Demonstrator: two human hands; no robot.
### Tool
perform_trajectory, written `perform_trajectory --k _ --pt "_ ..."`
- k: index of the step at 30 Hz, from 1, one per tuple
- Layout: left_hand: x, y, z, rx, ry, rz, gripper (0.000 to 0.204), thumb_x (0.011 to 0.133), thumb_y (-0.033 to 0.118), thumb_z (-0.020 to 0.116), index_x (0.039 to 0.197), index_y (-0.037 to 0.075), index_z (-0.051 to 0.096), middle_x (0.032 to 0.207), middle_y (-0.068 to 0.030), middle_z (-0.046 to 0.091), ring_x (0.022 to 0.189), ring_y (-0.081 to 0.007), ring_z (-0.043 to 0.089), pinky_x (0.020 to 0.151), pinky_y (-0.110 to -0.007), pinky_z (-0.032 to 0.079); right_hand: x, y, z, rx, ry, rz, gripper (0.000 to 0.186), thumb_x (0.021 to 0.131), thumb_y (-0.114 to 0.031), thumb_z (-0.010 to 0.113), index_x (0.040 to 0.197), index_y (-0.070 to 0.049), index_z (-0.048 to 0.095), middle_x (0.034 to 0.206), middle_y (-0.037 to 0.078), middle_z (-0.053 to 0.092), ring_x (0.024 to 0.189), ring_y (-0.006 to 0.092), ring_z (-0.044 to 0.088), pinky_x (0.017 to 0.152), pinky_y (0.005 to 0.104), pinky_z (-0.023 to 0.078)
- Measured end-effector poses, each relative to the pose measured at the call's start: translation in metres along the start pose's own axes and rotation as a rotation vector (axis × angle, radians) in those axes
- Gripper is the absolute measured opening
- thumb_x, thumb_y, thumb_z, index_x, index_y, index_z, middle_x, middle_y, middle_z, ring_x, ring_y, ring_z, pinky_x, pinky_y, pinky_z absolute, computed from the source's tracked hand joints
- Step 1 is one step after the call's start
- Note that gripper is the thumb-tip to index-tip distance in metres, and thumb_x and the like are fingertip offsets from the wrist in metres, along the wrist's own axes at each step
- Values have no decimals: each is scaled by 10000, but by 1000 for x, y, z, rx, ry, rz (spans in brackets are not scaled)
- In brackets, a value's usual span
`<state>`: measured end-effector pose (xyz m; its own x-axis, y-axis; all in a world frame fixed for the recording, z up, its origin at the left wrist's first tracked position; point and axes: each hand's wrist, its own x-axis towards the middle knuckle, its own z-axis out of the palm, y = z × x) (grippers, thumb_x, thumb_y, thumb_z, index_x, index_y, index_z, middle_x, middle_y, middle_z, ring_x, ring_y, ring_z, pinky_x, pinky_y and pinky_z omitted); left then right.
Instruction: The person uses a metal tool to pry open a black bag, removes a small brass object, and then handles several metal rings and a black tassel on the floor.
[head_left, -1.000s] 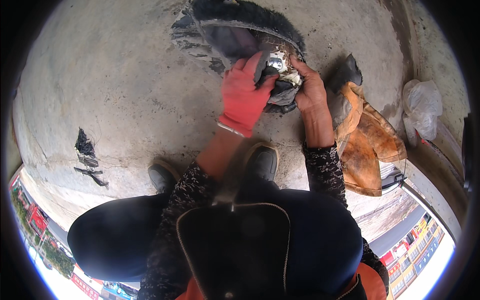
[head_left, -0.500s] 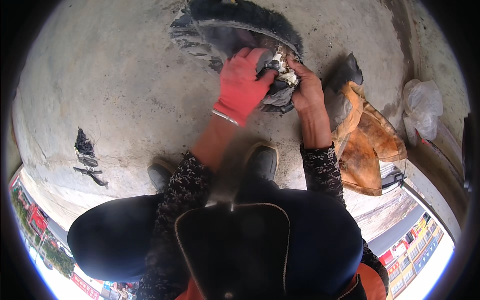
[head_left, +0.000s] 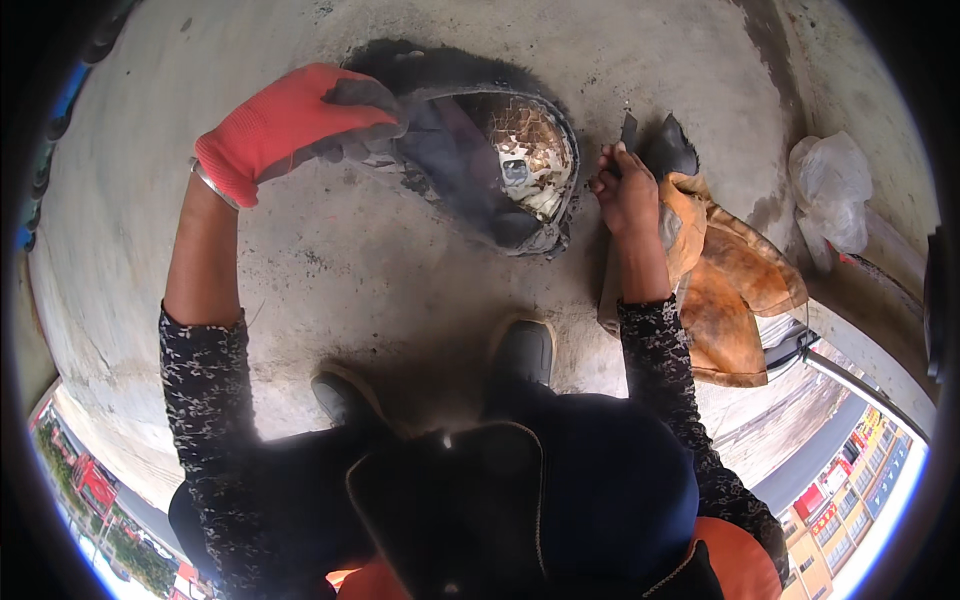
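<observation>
On the concrete lies a dark, worn, fur-trimmed item (head_left: 455, 165), rounded and hollow like a muff or boot; its kind I cannot make out. Its opening bares a cracked brown-and-white patch (head_left: 533, 150). My left hand (head_left: 300, 125), in a red glove with dark fingertips, is closed on its left edge; the fingertips are partly hidden. To its right, apart from it, my bare right hand (head_left: 630, 195) pinches a small flat dark piece (head_left: 629, 130) that points away from me. Right beside that hand lies a stained orange-brown cloth or leather piece (head_left: 725, 310).
A dark pointed piece (head_left: 672, 148) lies at the top of the orange-brown one. Farther right, a crumpled clear plastic bag (head_left: 835, 190) rests near the wall. My dark shoes (head_left: 524, 352) stand on the floor close to me.
Both hands were together at the fur-trimmed item's near right part. My left hand has moved left to its edge. My right hand has come away to the right, with the small dark piece.
</observation>
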<state>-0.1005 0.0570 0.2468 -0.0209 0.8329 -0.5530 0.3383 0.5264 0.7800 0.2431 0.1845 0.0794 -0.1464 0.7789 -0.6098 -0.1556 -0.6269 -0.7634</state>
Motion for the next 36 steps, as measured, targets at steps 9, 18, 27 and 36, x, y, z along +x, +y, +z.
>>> perform_trajectory --k 9,18,27,36 --pt "-134 -137 0 301 -323 -507 385 863 325 697 1146 66 669 895 -99 712 653 -159 669 653 -319 538 75 38 18 -1109 -35 -807 273 929 -284 606 992 -26 670 876 222 692 829 390 676 723 427 511" --pt "-194 -285 117 356 -87 -481 468 808 518 645 921 78 757 926 -134 724 933 -305 681 846 -407 521 192 54 -65 -1256 -262 -756 300 955 -267 571 1075 -7 662 865 93 675 710 204 599 662 351 493" --pt "-192 -247 84 91 77 -403 379 837 459 617 807 112 764 762 -42 726 760 -231 690 737 -380 526 150 -61 53 -1139 -171 -758 355 955 -353 588 1034 -13 653 819 72 625 641 231 534 608 363 451" --pt "-217 -286 108 -85 1033 -82 240 864 219 670 1050 71 702 869 -118 707 721 -242 680 715 -361 546 -71 0 320 -1256 -944 -582 298 953 -307 643 907 -30 542 731 -4 479 600 116 397 566 298 379"
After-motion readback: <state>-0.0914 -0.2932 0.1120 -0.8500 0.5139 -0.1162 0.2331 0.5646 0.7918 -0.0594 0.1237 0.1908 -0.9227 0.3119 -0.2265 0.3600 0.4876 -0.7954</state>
